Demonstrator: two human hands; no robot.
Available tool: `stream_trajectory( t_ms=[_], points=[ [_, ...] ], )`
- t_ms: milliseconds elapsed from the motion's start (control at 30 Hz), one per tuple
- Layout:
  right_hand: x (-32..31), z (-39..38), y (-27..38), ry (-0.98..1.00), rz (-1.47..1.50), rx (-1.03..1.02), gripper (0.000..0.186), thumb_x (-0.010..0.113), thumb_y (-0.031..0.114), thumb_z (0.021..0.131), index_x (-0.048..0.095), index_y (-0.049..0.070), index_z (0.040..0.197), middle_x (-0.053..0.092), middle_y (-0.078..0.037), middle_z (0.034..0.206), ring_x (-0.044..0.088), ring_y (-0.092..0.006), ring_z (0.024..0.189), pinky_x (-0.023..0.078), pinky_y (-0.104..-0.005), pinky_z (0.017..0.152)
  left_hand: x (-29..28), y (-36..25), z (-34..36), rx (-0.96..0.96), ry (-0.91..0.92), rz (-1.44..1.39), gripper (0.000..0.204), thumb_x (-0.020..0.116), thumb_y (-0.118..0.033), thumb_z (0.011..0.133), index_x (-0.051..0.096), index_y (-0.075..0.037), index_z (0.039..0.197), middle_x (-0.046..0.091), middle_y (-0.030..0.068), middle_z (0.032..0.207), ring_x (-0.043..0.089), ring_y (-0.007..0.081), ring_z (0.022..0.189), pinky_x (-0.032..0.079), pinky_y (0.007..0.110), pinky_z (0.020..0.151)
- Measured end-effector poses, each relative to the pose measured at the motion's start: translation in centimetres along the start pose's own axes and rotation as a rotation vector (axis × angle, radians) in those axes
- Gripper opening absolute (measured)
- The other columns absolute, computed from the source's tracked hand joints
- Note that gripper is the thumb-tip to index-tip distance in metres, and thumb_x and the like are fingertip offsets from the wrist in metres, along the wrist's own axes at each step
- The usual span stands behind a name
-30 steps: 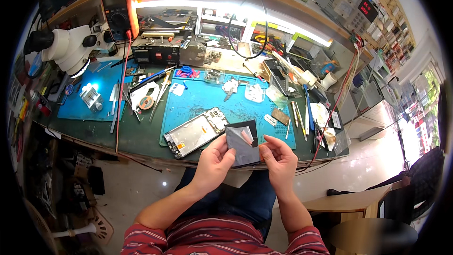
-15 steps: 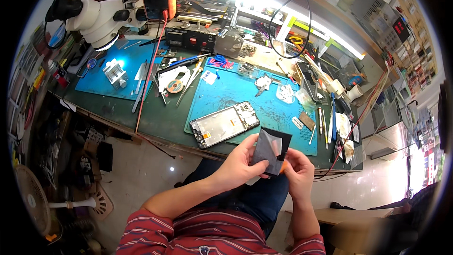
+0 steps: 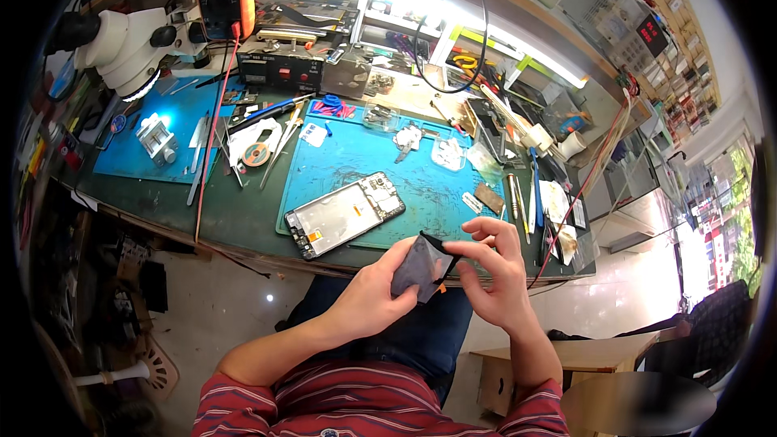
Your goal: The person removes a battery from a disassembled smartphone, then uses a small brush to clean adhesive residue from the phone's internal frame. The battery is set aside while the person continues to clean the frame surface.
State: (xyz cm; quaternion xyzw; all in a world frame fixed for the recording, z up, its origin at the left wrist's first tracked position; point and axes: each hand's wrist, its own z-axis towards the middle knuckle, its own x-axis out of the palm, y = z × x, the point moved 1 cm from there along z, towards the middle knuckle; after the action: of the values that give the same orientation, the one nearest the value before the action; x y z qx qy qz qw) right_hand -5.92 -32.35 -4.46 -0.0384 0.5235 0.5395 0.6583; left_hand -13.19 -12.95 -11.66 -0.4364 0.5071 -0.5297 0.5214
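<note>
My left hand (image 3: pixel 374 298) grips a dark grey, flat rectangular piece (image 3: pixel 411 265) with a glossy film, black edge and small orange tab (image 3: pixel 443 288), held tilted over the bench's front edge. At its right, my right hand (image 3: pixel 496 275) has its fingers apart and bent, the index fingertip at the piece's upper right corner. A disassembled phone frame (image 3: pixel 332 218) lies on the blue mat (image 3: pixel 324 170), beyond my left hand and to its left.
A microscope (image 3: pixel 117 48) and metal clamp (image 3: pixel 159 142) stand left. An orange multimeter (image 3: pixel 222 0), black bench device (image 3: pixel 275 71), tweezers, screwdrivers (image 3: pixel 522 198) and small containers (image 3: pixel 447 154) line the bench. A red cable (image 3: pixel 209 166) crosses the front edge. A chair (image 3: pixel 712 324) stands right.
The dark piece has turned and tilted in my left hand. My right hand has released its grip and risen, spreading its fingers. The view has shifted slightly between frames.
</note>
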Motion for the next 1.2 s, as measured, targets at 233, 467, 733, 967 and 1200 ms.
stream_trajectory(
  t_ms=[233, 467, 733, 967, 1200],
  points=[
    [-0.2, 0.4, 1.0, 0.119, -0.007, -0.056, 0.018, 0.077, 0.003, 0.074, 0.072, 0.011, 0.089, 0.06, -0.01, 0.119, 0.055, -0.0281, 0.105, 0.05, -0.0366, 0.079, -0.1, 0.3, -0.4, 0.025, -0.015, 0.186, 0.066, 0.067, -0.009, 0.089, 0.041, -0.003, 0.149, 0.069, 0.022, 0.111, 0.072, 0.034, 0.098, 0.055, 0.039, 0.084],
    [-0.3, 0.2, 0.7, 0.2, 0.071, -0.1, 0.017, 0.085, 0.012, 0.077, 0.071, 0.009, 0.087, 0.069, -0.004, 0.097, 0.063, -0.0188, 0.08, 0.052, -0.0319, 0.071, -0.1, 0.2, -0.4, 0.038, 0.0, 0.209, 0.067, 0.065, -0.011, 0.088, 0.039, -0.007, 0.149, 0.068, 0.0272, 0.105, 0.068, 0.0451, 0.097, 0.055, 0.047, 0.082],
    [0.7, -3.0, -1.9, 0.02, 0.563, 0.628, 0.014, 0.077, 0.009, 0.092, 0.069, 0.0, 0.099, 0.072, -0.003, 0.087, 0.065, -0.0057, 0.077, 0.052, -0.0221, 0.068, -0.2, 0.2, 0.0, -0.066, 0.071, -0.009, 0.06, 0.063, -0.001, 0.093, 0.039, -0.001, 0.149, 0.065, 0.0138, 0.124, 0.067, 0.0187, 0.111, 0.058, 0.035, 0.086],
    [1.0, -2.9, -1.9, -0.057, 0.647, 0.611, 0.025, 0.073, 0.005, 0.094, 0.063, -0.002, 0.116, 0.071, -0.005, 0.095, 0.066, -0.0068, 0.085, 0.052, -0.0206, 0.074, 0.5, 0.5, 0.1, -0.112, 0.097, -0.374, 0.059, 0.056, 0.003, 0.093, 0.035, 0.001, 0.149, 0.066, 0.0134, 0.126, 0.069, 0.0199, 0.111, 0.058, 0.032, 0.088],
    [0.4, -3.3, -3.0, 0.077, 0.779, 0.51, 0.038, 0.071, 0.005, 0.096, 0.058, -0.002, 0.132, 0.07, -0.004, 0.097, 0.066, -0.0069, 0.087, 0.052, -0.0219, 0.076, -0.5, 0.0, 0.3, -0.301, 0.361, -0.691, 0.065, 0.057, -0.001, 0.097, 0.027, -0.003, 0.154, 0.06, 0.0123, 0.135, 0.063, 0.0195, 0.121, 0.059, 0.033, 0.088]
  ],
)
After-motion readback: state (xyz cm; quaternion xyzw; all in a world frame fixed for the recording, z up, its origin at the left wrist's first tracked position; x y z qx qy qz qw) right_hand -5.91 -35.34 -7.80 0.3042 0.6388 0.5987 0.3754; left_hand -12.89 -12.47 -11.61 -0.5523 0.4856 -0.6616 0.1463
